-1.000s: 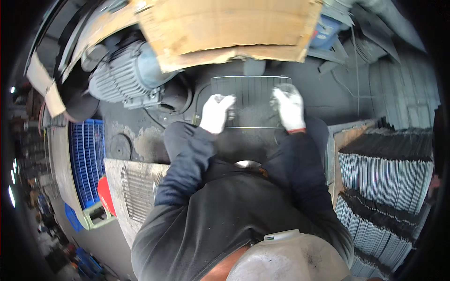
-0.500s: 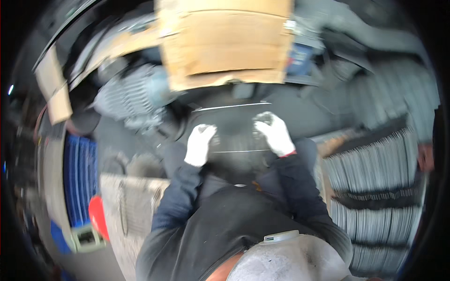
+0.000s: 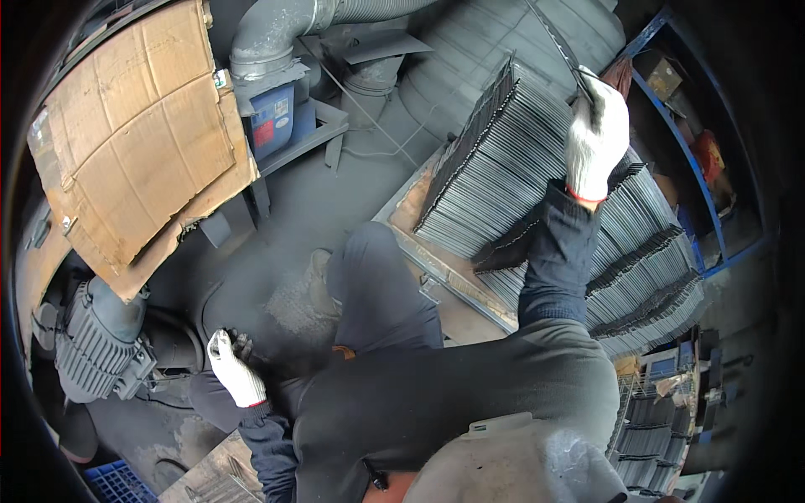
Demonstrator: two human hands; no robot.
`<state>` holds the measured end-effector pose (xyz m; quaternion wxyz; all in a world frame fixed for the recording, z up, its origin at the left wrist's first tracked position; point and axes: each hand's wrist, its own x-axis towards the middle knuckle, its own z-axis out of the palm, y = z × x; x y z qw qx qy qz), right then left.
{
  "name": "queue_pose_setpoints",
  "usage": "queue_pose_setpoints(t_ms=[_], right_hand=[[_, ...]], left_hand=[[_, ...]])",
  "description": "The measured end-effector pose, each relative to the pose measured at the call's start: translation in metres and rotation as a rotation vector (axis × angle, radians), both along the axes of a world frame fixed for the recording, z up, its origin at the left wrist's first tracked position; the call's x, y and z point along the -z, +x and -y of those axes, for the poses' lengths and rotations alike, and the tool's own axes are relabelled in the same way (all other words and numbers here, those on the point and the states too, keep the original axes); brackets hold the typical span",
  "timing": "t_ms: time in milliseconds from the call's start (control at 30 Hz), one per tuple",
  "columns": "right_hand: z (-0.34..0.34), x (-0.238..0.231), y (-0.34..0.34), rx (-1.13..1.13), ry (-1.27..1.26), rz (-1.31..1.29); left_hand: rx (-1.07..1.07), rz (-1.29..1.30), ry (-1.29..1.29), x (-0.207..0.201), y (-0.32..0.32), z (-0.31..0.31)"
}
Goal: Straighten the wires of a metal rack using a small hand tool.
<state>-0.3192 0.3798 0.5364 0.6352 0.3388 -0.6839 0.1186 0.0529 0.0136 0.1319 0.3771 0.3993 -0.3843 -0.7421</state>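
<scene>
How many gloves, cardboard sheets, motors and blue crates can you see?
White gloves: 2, on the left hand and the right hand
Cardboard sheets: 1
Grey motors: 1
Blue crates: 1
Total: 5

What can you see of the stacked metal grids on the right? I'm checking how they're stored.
The stacked metal grids are thin grey wire panels, packed on edge in leaning rows that fan out across a rusty flat base. Dark dust coats them. The right hand, in a white glove, rests at the top row's edge, gripping one thin panel.
</scene>
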Motion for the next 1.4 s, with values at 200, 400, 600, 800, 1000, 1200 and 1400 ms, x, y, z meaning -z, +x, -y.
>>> queue_pose_setpoints(t_ms=[200, 400, 600, 800, 1000, 1200, 1400], right_hand=[[-0.048, 0.005, -0.071, 0.491, 0.316, -0.017], [-0.049, 0.019, -0.094, 0.662, 0.446, 0.127], [-0.049, 0.021, -0.098, 0.583, 0.453, 0.097], [-0.048, 0.026, -0.092, 0.546, 0.420, 0.170], [-0.062, 0.021, -0.087, 0.339, 0.353, 0.659], [-0.039, 0.054, -0.057, 0.330, 0.029, 0.227], [0.100, 0.188, 0.044, -0.548, -0.129, 0.404]], left_hand=[[0.105, 0.166, -0.140, -0.060, 0.036, -0.008], [-0.239, 0.552, -0.323, -0.111, 0.147, -0.003], [-0.635, 1.490, -0.761, -0.094, 0.294, -0.013], [-0.456, 1.837, -0.476, -0.022, 0.381, -0.017], [-0.316, 1.800, -0.297, 0.013, 0.439, -0.025], [-0.416, 1.802, -0.500, 0.018, 0.460, -0.030], [-0.527, 1.486, -0.505, -0.074, 0.413, -0.031]])
